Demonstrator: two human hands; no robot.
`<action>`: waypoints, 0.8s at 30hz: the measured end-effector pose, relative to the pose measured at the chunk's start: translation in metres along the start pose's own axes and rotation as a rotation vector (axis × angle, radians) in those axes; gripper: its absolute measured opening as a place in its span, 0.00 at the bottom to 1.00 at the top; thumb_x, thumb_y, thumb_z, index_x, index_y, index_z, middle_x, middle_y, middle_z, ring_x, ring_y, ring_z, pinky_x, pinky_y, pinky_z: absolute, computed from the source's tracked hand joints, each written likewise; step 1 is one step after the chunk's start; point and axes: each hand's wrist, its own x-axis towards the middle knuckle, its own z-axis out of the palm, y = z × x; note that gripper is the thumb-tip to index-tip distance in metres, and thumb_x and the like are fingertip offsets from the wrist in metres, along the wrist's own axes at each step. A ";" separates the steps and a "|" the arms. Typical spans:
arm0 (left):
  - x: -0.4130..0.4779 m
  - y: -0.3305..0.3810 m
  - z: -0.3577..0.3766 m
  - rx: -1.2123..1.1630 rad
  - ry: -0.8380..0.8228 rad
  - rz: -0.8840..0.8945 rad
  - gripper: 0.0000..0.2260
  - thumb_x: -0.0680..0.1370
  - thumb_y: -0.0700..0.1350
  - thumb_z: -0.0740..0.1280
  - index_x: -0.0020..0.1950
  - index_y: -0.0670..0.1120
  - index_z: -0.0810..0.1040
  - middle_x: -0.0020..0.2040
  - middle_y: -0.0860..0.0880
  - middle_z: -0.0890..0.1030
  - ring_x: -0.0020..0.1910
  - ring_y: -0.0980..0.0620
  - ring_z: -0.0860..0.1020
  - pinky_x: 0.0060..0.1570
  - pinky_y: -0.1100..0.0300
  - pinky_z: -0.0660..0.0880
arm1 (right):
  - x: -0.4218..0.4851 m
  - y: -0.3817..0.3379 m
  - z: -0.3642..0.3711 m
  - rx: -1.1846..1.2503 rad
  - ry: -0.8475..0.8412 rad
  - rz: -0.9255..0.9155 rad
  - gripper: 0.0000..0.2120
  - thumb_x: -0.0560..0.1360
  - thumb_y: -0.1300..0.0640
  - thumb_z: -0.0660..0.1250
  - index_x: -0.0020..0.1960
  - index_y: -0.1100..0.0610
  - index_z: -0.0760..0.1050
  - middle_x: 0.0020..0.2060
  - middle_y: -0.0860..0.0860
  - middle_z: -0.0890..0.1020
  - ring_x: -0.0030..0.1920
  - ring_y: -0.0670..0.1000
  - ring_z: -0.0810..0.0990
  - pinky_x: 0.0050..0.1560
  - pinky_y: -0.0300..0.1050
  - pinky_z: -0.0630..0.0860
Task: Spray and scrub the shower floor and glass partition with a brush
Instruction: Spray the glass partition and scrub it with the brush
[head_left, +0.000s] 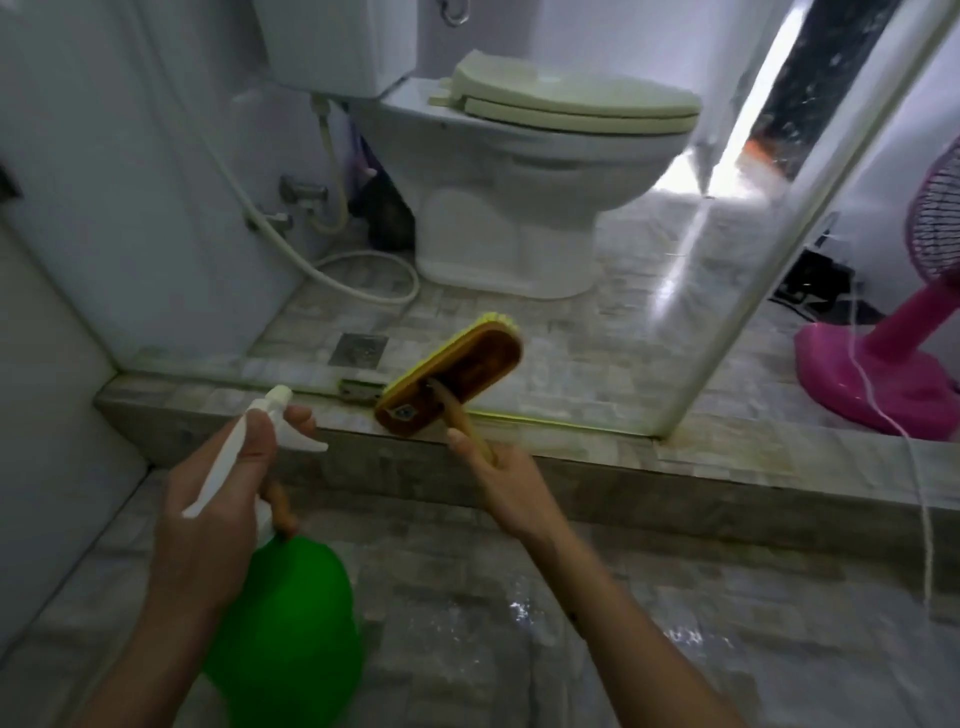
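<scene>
My left hand (228, 478) grips the white trigger head of a green spray bottle (291, 618), its nozzle pointing toward the low glass. My right hand (506, 483) holds the wooden handle of a scrub brush (457, 374). The brush's brown back faces me and its yellow bristles press against the glass partition (649, 312) just above the tiled kerb (571, 467). The wet tiled shower floor (467, 623) lies below my arms.
Behind the glass stand a white toilet (519, 171), a coiled hose (363, 275) and a floor drain (358, 349). A pink fan (893, 364) with a trailing white cord stands at right beyond the partition's frame. White wall panels close off the left side.
</scene>
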 end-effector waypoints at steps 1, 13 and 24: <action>-0.005 0.010 0.001 0.022 0.039 0.040 0.26 0.78 0.67 0.61 0.54 0.45 0.84 0.43 0.34 0.82 0.30 0.46 0.76 0.34 0.57 0.74 | -0.002 -0.001 -0.002 0.007 0.014 -0.012 0.23 0.73 0.35 0.62 0.29 0.50 0.64 0.24 0.48 0.66 0.24 0.44 0.63 0.27 0.38 0.60; -0.052 0.135 -0.007 0.034 0.268 -0.233 0.10 0.81 0.49 0.63 0.54 0.57 0.84 0.28 0.53 0.72 0.29 0.58 0.71 0.30 0.67 0.69 | -0.036 -0.130 -0.008 0.090 -0.092 0.242 0.28 0.68 0.30 0.59 0.28 0.54 0.63 0.23 0.51 0.64 0.24 0.50 0.62 0.26 0.43 0.60; -0.098 0.377 -0.027 -0.100 0.522 -0.394 0.26 0.73 0.40 0.58 0.68 0.60 0.72 0.35 0.54 0.72 0.36 0.56 0.70 0.42 0.64 0.71 | -0.083 -0.351 -0.085 -0.117 -0.471 0.421 0.21 0.80 0.43 0.52 0.37 0.57 0.67 0.24 0.48 0.67 0.23 0.46 0.62 0.26 0.40 0.60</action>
